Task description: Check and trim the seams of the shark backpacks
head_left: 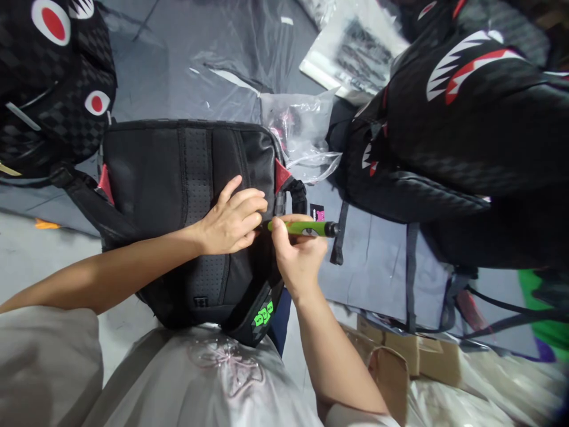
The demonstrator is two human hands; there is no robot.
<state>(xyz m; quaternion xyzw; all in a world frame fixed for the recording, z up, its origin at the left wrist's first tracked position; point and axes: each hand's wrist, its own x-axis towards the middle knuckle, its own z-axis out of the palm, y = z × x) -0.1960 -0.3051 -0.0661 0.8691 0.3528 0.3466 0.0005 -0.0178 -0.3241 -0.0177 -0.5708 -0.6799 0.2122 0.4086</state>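
Light shirt point(208, 397) with a pink flower motif sits closest to camera, bottom edge. Just beyond it, black backpack point(198, 190) lies back panel up, lower end near the wearer, upper part on the grey counter point(377, 290). Step in hand looks like work with the green pen-like tool point(296, 228) at the bag's right side, beside the red tab point(282, 176). To do it well: brace the panel flat with the left hand point(233, 222), guide the tip slowly with small finger motions, no hard push into the fabric, and mind the left fingers, which sit right at the tip. Right hand point(300, 255) grip: closed, thumb and fingers wrapped on the tool, black end pointing right, tip end toward the left hand. Left grip: palm down on the panel, little finger stretched out, other fingers part-curled; thumb side hidden, so can't tell if it pinches fabric. Exact tip contact also unclear. Around: clear plastic bag point(306, 130) just past the far right corner, shark-mouth backpack point(471, 148) to the right, eye-print backpack point(48, 89) at far left.
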